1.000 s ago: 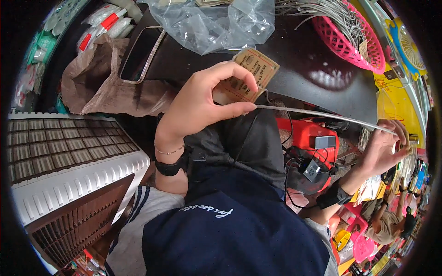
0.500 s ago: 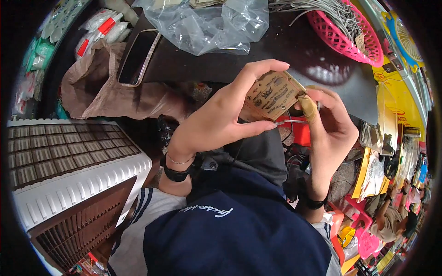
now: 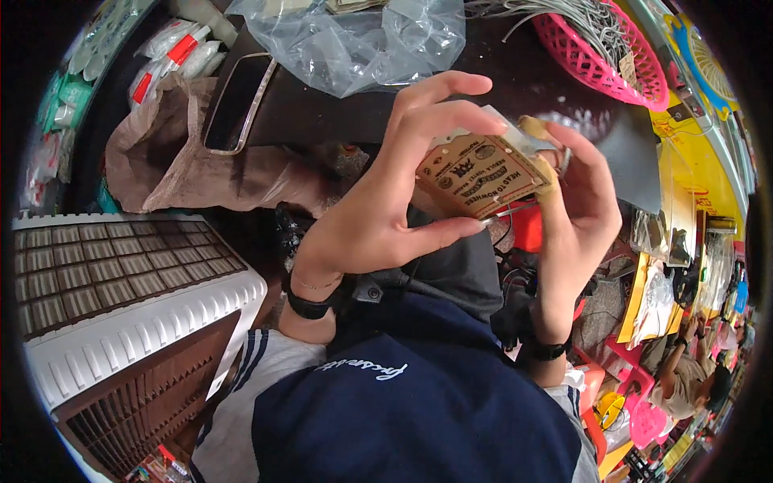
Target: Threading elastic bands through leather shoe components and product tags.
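Note:
A brown printed card hangs between my two hands over my lap, in front of the dark table. My left hand grips it along the left, with the thumb at its lower edge and the fingers above. My right hand pinches the card's right corner; tan finger covers sit on the thumb and a fingertip. Behind the card's top right shows a translucent plastic piece, perhaps a sleeve. A thin silvery strip runs under the card toward my right thumb; what it belongs to is unclear.
On the dark table lie a phone, a clear plastic bag and a pink basket of grey cords. Brown cloth drapes at left, above a white air cooler. Another person is far right.
The card has tilted and shows more of its printed face. My left fingers have lifted and shifted over its top edge. The translucent piece now shows behind the card.

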Demonstrator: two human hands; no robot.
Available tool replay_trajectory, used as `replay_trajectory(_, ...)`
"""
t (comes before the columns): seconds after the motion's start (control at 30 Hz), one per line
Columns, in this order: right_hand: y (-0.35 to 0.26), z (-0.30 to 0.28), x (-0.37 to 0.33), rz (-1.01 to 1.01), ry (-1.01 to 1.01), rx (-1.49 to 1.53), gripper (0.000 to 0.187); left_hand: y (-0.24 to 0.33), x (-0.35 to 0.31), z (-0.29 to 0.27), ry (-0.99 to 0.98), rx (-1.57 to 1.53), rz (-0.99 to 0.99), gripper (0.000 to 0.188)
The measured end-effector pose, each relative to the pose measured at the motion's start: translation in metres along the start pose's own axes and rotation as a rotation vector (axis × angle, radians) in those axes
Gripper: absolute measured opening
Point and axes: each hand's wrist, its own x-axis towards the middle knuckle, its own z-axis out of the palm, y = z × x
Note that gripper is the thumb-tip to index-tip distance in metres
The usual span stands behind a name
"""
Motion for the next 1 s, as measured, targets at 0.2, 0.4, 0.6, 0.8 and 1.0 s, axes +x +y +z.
replay_trajectory(0.2,-0.004,-0.002,-0.002,0.101,-0.117,0.134,0.023,-0.007,-0.009,0.005,0.136,-0.475,-0.088,0.085)
replay_trajectory(0.4,-0.010,0.002,-0.012,0.134,-0.197,0.002,0.013,0.004,-0.007,0.005,0.237,-0.755,-0.280,0.092)
replay_trajectory(0.6,-0.010,0.010,-0.007,-0.207,-0.081,-0.220,0.023,0.003,-0.007,0.005,0.188,-0.769,-0.278,0.094)
replay_trajectory(0.8,-0.007,0.009,-0.010,-0.090,-0.103,-0.029,0.021,0.005,-0.007,0.004,0.135,-0.936,-0.250,0.092)
replay_trajectory(1.0,-0.002,0.012,-0.010,-0.111,-0.173,0.029,0.028,0.006,-0.006,0.006,0.156,-0.939,-0.271,0.093)
